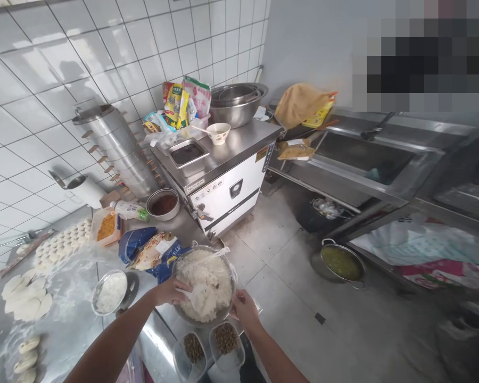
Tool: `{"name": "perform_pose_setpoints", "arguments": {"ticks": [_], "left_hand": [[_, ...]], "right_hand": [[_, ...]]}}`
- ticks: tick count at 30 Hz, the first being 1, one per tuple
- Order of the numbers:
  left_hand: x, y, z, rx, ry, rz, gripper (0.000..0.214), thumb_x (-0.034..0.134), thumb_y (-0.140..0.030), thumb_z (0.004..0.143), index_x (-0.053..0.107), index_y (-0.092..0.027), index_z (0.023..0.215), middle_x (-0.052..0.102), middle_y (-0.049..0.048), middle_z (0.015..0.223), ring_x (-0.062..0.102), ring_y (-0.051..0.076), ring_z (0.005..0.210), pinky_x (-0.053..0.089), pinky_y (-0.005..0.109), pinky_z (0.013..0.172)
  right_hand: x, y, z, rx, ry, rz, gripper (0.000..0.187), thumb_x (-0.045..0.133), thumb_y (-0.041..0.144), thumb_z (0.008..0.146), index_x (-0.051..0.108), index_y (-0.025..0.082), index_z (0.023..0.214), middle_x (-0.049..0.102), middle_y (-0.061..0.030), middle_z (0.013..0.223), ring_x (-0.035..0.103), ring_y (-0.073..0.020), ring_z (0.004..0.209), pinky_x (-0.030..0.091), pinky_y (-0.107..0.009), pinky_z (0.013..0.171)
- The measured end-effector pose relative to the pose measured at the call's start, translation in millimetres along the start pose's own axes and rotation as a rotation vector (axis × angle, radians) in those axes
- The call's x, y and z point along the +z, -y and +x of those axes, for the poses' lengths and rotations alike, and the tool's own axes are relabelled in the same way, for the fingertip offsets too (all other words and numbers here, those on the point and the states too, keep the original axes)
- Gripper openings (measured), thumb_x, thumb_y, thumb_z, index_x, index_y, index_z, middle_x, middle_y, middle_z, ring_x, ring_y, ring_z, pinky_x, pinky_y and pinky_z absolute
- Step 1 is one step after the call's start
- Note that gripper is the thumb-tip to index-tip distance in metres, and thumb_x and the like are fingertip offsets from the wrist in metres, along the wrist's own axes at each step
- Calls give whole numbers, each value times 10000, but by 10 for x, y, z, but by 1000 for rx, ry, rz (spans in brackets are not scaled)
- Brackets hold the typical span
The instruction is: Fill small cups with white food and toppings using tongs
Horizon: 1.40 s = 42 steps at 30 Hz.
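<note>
Nearest, clear tub (179, 355) & 2nd clear tub (232, 361), both w/ brown bits, sat side by side, just below metal bowl (222, 314). Bowl was near worktop's (75, 330) R edge, full of white food (207, 282), prob. rice; clear plastic (209, 258) lay over its far side. L hand (168, 292) had fingers curled narrow on white paddle (197, 294), blade in the food. R hand (244, 308) had fingers pinched on bowl's R rim. Left of these: flour bowl (93, 300), then flat dough rounds (26, 298). Blue bag (156, 247) lay just beyond metal bowl. Further back: small dough pcs (64, 239) in rows, tub w/ orange food (106, 242), sauce pot (163, 217). To R, on floor, stood green-soup pot (360, 258). Beyond, white-fronted cabinet (247, 175) carried tray (195, 166) w/ dark liquid, small bowl (219, 139) & big metal bowls (231, 114); stacked pans (122, 149) leaned in view by tiled wall (143, 42).
</note>
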<state>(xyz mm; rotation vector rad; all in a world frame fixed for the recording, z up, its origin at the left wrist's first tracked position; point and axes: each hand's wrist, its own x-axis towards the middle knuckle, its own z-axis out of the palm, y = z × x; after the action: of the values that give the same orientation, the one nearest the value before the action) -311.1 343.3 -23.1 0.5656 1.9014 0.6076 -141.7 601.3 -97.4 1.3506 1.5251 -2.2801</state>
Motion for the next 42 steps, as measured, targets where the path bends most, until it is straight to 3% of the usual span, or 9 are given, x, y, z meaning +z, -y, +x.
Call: {"name": "perform_pose_setpoints", "arguments": {"ticks": [4, 7, 11, 14, 18, 26, 32, 36, 42], "left_hand": [[-11, 2, -550, -7, -185, -66, 446, 599, -499, 995, 616, -156, 1279, 703, 23, 934, 661, 129, 706, 584, 298, 652], [180, -38, -1179, -24, -371, -39, 505, 604, -567, 958, 653, -197, 1297, 735, 72, 1065, 705, 202, 859, 600, 348, 733], [814, -120, -1898, -67, -580, 77, 416, 547, -573, 953, 710, -353, 1265, 720, 52, 1238, 661, 309, 1145, 584, 405, 928], [1351, -173, -2082, -105, -631, 185, 375, 531, -469, 953, 691, -407, 1287, 727, 50, 1213, 682, 302, 1110, 580, 418, 959], [1717, -228, -2055, -172, -665, 323, 494, 497, -287, 919, 613, -392, 1388, 694, 92, 1283, 695, 316, 1091, 592, 455, 913], [1743, -455, -2034, -169, -617, 451, 457, 589, -278, 870, 639, -417, 1302, 725, 35, 1194, 721, 273, 1009, 593, 412, 873], [1165, -743, -1821, -159, -710, 562, 428, 442, -257, 1009, 556, -377, 1404, 674, 41, 1276, 690, 225, 1082, 560, 371, 902], [726, -784, -1289, -185, -668, 672, 281, 570, -265, 1000, 639, -239, 1271, 688, 46, 1168, 681, 206, 1023, 567, 396, 905], [703, -620, -611, -400, -690, 790, 270, 651, -340, 982, 650, -153, 1175, 684, 69, 1149, 684, 191, 973, 607, 388, 832]], "right_hand": [[-5, 5, -8, 52, 34, 41, 198, 655, 347, 975, 661, 159, 1039, 687, 7, 858, 656, -136, 669, 600, -304, 618], [-1, 16, -33, 56, 49, 64, 200, 660, 350, 972, 666, 159, 1030, 697, 2, 874, 665, -141, 687, 604, -309, 633], [8, 1, -52, 58, 62, 83, 192, 660, 341, 973, 667, 158, 1029, 701, 1, 874, 670, -141, 692, 609, -315, 646], [15, -26, -62, 61, 68, 92, 196, 663, 333, 971, 664, 159, 1059, 705, -8, 909, 677, -148, 718, 615, -322, 657], [21, -60, -97, 53, 78, 108, 214, 663, 317, 971, 651, 162, 1119, 702, -27, 985, 684, -161, 774, 626, -339, 687], [40, -75, -182, 36, 99, 111, 206, 654, 321, 977, 652, 161, 1107, 699, -23, 970, 681, -158, 769, 621, -332, 681], [-3, -15, -209, 54, 128, 56, 231, 658, 353, 973, 660, 163, 1105, 710, -30, 980, 688, -164, 777, 624, -341, 687], [-24, -16, -189, 66, 167, 20, 221, 654, 340, 976, 655, 161, 1105, 705, -24, 957, 685, -160, 757, 624, -339, 679], [-32, -36, -84, 38, 168, -10, 225, 662, 333, 970, 649, 163, 1118, 696, -24, 974, 670, -153, 749, 614, -324, 658]]}}
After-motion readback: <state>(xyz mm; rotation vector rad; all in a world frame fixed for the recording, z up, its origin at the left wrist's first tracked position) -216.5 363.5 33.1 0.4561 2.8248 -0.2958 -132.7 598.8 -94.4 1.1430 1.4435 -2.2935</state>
